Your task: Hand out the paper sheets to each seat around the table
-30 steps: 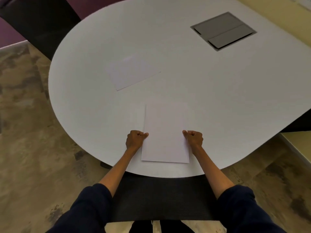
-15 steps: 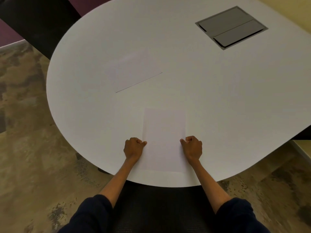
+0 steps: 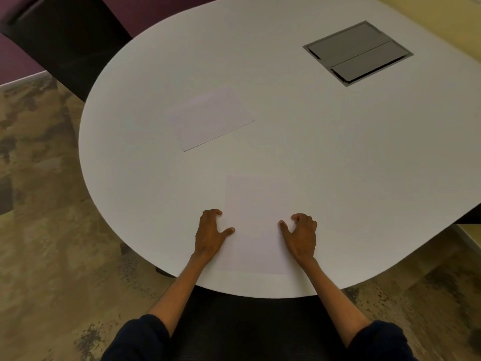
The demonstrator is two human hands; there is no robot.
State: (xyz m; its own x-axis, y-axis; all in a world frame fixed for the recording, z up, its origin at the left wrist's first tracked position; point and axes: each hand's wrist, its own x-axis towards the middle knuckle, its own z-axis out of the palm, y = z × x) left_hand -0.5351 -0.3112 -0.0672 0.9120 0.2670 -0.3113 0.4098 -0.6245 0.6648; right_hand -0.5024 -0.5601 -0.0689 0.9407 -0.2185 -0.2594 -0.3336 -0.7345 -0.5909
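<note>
White paper sheet point(image 3: 256, 217) lies flat on the desk point(image 3: 338, 178) near its front edge, pointing away from the person. On either side of it rest the left hand point(image 3: 211, 231) and the right hand point(image 3: 302, 237), each grip loose and holding nothing: fingers bent, thumbs spread, thumb tips touching the sheet's long edges. A second sheet point(image 3: 208, 118) lies farther in, to the left, askew.

Grey two-flap hatch point(image 3: 358, 53) far right, mottled brown carpet point(image 3: 39, 230), purple wall point(image 3: 161, 9) behind.

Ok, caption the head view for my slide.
Left hand and right hand flank a paper sheet on a white table.
</note>
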